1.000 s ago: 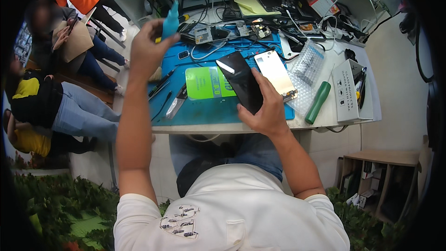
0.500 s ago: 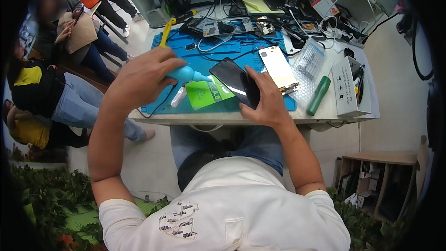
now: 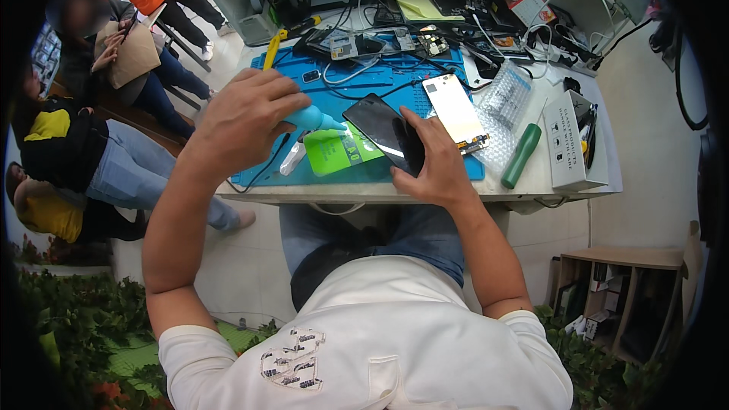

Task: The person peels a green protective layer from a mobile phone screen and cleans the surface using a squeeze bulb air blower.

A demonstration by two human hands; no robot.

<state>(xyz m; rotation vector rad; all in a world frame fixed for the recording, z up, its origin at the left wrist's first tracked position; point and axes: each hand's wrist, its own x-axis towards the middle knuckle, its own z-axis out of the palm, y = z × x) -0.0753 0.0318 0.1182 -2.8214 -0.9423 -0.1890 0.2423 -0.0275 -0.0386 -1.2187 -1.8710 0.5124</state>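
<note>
My left hand (image 3: 254, 118) is wrapped round a light blue squeeze bulb (image 3: 310, 118), its tapered nozzle pointing right toward the phone's left edge. A dark, glossy smartphone (image 3: 383, 133) is held tilted in my right hand (image 3: 437, 156), thumb at its lower end and fingers along its right side. Under the nozzle lies a bright green card (image 3: 334, 153) on the blue work mat (image 3: 304, 87). Just right of the phone, a white phone screen panel (image 3: 453, 110) rests on the mat, its ribbon end toward me. Whether the nozzle touches the phone cannot be told.
Bubble wrap (image 3: 497, 118), a green-handled screwdriver (image 3: 522, 156) and a white box of tools (image 3: 571, 148) stand to the right. Phone parts and cables crowd the back. A yellow-handled tool (image 3: 273, 49) lies beyond my left hand. Several people are at the left, beside the desk.
My left hand has shifted slightly up, and the bulb's visible part looks smaller between the fingers. The phone and my right hand stay nearly still.
</note>
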